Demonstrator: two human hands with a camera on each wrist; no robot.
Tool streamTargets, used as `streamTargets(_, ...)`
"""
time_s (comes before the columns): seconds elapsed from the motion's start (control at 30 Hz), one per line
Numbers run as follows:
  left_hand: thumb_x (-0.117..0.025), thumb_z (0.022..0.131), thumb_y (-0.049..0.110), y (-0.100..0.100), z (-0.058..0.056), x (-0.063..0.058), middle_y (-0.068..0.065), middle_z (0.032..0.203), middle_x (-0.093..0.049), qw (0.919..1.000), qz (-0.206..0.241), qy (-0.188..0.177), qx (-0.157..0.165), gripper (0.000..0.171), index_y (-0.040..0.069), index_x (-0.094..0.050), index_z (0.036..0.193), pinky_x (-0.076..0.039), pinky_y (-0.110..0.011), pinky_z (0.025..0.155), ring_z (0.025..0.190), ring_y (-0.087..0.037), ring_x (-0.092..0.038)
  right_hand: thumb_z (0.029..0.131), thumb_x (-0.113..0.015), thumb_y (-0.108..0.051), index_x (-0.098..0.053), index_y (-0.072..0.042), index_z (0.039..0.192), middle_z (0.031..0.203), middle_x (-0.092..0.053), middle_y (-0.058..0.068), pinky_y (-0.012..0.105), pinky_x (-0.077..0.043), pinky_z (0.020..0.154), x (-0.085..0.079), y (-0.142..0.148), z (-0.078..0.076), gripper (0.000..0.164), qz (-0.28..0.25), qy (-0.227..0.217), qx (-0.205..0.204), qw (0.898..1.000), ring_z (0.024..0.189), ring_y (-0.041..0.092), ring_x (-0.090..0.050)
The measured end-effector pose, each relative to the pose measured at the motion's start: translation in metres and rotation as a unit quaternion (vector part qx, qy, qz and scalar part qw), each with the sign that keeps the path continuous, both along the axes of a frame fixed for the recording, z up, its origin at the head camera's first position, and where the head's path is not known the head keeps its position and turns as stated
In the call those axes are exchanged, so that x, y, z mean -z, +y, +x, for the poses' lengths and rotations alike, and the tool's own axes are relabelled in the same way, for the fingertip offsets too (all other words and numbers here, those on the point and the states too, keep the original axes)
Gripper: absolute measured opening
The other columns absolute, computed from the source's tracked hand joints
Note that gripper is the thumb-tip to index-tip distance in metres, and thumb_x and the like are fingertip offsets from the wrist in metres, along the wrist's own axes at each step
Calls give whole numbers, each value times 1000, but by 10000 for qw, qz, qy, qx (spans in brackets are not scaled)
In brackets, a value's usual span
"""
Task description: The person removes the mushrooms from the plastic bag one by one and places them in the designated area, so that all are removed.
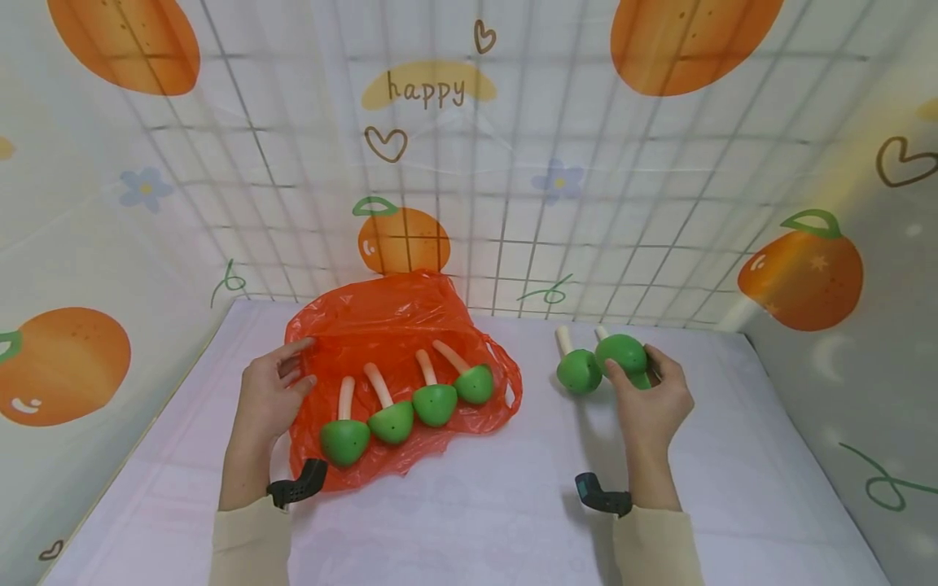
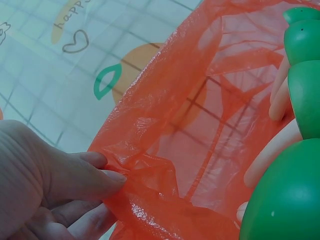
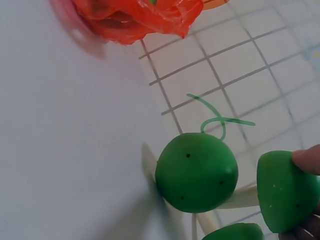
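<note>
A red plastic bag (image 1: 381,305) lies spread on the table with its mouth raised at the back. Several green toy mushrooms (image 1: 392,422) with pale stems rest in a slanted row on it. At the bag's left side my left hand (image 1: 274,391) pinches its edge between thumb and fingers, plain in the left wrist view on the crumpled plastic (image 2: 145,170). Over on the right, my right hand (image 1: 655,399) holds a green toy mushroom (image 3: 285,192) by its cap. Beside it stands another green mushroom (image 3: 197,172); part of a third cap (image 3: 235,232) shows below.
A white table (image 1: 498,505) lies under everything. Behind it rises a wire grid (image 1: 513,244) covered by a sheet printed with oranges and hearts. A dark band (image 1: 296,484) is on the left wrist, another (image 1: 604,496) on the right.
</note>
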State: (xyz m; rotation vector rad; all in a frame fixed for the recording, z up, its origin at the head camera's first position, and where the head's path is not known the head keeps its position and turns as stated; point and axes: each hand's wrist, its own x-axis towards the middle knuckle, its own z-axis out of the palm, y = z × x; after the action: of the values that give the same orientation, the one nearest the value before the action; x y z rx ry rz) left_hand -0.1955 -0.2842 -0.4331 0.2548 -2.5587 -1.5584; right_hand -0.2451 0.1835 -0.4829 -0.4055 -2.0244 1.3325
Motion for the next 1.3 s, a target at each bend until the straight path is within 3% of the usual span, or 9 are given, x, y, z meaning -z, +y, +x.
streamTargets(0.47,-61,100,-7,1,2,-1,-23,154,-51,10000,32,-26,7,56,5,-53,154,-49,-49,109,140,-41,-52,82,-87,-2,-64,9,135,135,-64,27,47,-51,110,14,2,6,59,230,-12,21,9997,128,40,-62)
streamTargets(0.77,-61,100,-7,2,1,-2,-23,154,-52,10000,43,5,25,56,5,-52,154,-49,-49,109,140,-41,-53,82,-89,-4,-65,6,135,137,-66,20,44,-55,105,15,6,17,59,-70,-55,28,10000,127,34,-63)
streamTargets(1.0,-61,100,-7,2,1,-2,-22,154,-51,10000,70,-24,2,56,6,-52,155,-49,-49,109,140,-41,-52,83,-88,-5,-64,6,137,135,-63,21,46,-56,102,20,9,22,60,-2,-195,46,9998,127,35,-62)
streamTargets(1.17,-61,100,-7,3,1,-3,-22,155,-51,9999,108,-40,-14,57,6,-52,155,-49,-49,109,140,-41,-52,84,-88,-8,-64,5,138,133,-61,19,38,-58,100,23,10,25,60,-19,-297,92,9995,126,33,-61)
streamTargets(1.3,-61,100,-8,3,1,-4,-22,154,-51,10000,81,-11,-4,56,5,-53,154,-49,-49,109,140,-41,-53,84,-89,-9,-64,5,137,132,-61,18,25,-58,94,24,11,27,60,-8,-275,86,9996,124,30,-61)
